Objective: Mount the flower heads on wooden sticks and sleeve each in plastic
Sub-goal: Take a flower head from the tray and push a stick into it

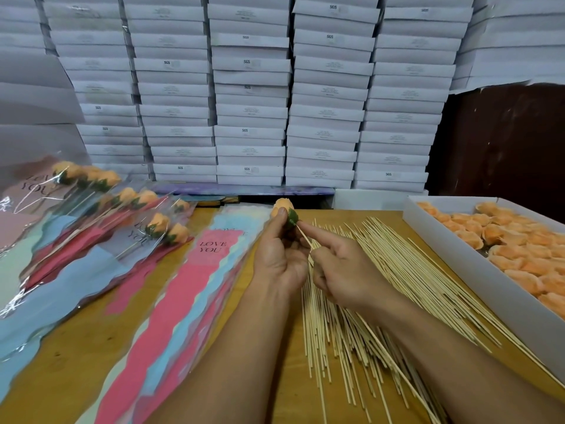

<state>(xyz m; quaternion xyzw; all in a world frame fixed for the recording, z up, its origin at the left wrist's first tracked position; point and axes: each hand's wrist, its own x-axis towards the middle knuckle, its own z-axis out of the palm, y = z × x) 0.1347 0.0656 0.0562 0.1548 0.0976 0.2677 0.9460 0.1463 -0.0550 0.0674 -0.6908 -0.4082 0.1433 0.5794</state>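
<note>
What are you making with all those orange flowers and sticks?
A person is putting a flower on a stick. The left hand holds an orange flower head in its grip, and the right hand pushes a wooden stick into its green base. More sticks lie spread on the table, and a white box on the right holds loose flower heads. Empty "LOVE YOU" plastic sleeves wait in the middle; finished sleeved flowers are piled on the left.

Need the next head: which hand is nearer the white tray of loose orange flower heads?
Right hand, over the wooden sticks beside the tray; left hand farther away.
</note>
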